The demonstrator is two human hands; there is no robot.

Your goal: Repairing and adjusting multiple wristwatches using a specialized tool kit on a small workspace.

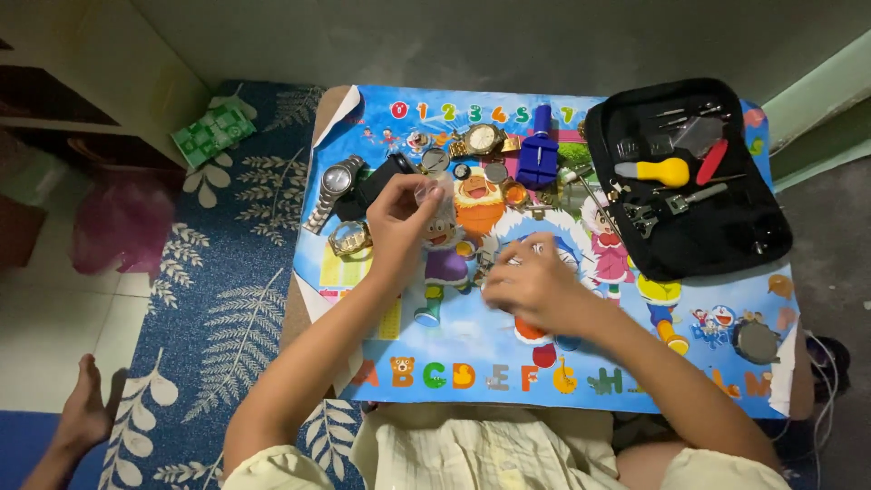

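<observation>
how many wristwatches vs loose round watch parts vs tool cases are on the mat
Wristwatches: 3, a silver one, a gold one at the top, a gold one by the left hand
Loose round parts near the top: about 4, e.g.; small, hard to be sure
Black tool cases: 1
Total: about 8

Small clear plastic bag (438,201), pinched upright at upper edge, above cartoon mat; tiny metal part (529,249), details unclear, at fingertips nearby.

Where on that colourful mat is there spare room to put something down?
Free: the mat's front strip near the letters, and the patch between the right hand and black tool case. Crowded: the far edge, with watches and blue tool, near the left hand.
</observation>
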